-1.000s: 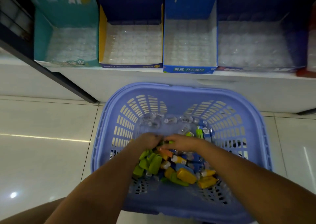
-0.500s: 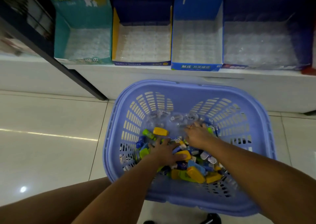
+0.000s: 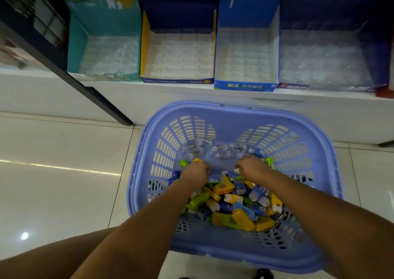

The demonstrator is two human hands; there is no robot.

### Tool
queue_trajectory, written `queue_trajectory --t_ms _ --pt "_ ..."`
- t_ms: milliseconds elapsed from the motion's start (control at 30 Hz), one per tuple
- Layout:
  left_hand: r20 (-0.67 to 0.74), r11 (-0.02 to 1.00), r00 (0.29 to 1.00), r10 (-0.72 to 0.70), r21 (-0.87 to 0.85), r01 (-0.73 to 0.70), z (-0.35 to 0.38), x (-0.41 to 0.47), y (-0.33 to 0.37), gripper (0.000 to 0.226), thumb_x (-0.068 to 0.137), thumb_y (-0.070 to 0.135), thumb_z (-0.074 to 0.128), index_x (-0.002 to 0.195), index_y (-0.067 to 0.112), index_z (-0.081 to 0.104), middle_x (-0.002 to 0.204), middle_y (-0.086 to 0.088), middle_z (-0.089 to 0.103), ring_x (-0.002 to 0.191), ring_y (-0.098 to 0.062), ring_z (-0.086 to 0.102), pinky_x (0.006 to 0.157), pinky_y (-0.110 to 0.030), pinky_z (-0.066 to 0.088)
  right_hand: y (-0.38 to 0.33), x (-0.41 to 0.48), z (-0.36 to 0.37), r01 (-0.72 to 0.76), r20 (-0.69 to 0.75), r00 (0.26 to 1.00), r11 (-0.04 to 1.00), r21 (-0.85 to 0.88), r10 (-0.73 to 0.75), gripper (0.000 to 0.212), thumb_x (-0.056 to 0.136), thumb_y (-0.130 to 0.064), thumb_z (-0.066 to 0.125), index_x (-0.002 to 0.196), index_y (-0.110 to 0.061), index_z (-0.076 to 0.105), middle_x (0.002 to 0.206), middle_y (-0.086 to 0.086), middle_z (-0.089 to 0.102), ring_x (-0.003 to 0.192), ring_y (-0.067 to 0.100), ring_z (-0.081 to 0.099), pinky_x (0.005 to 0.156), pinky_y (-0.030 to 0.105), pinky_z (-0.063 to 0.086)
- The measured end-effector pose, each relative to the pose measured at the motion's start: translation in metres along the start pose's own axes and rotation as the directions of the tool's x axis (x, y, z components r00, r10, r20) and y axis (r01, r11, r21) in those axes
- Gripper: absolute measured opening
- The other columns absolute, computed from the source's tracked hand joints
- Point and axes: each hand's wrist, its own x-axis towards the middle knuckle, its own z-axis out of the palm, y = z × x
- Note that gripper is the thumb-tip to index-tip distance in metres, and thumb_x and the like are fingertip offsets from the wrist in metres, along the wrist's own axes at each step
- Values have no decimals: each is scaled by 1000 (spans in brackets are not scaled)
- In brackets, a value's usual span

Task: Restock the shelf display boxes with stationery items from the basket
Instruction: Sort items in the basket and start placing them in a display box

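Barely started: boxes (image 3: 179, 55) on the shelf (image 3: 191, 95) all empty, items (image 3: 243, 219) heaped in the basket (image 3: 234, 108) on the floor (image 3: 64, 183). My left hand (image 3: 195, 172) and right hand (image 3: 252, 168) dig in, fingers curled, can't tell round what.

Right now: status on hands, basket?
Left hand, right hand inside lilac slotted plastic basket, grip unclear. Colourful stationery packs piled there. Cardboard display boxes unfilled.
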Motion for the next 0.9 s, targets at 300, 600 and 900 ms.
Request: queue_trajectory --t_ms 300,600,900 --pt "-37 969 999 -26 244 34 0 33 -9 52 91 4 51 141 7 36 149 -12 29 137 -31 29 102 -44 40 -47 -1 15 208 69 972 963 172 -223 34 83 -29 61 114 -16 58 116 11 54 103 30 51 80 38 47" --pt "-5 866 992 -123 488 110 -9 40 9 30 97 8 46 124 5 57 131 -15 55 121 -29 53 94 -36 46 -28 -16 -1 97 -64 995 933 345 -80 19 76 -22 73 90 -16 62 91 4 63 81 22 60 66 36 49" --pt "-87 937 984 -152 304 172 -28 18 6 25 91 8 54 114 4 61 121 -15 62 113 -31 58 89 -40 49 -9 -90 -35 -33 50 989 121 992 -138 44 86 -37 60 121 -11 54 107 14 70 61 16 55 62 30 43"
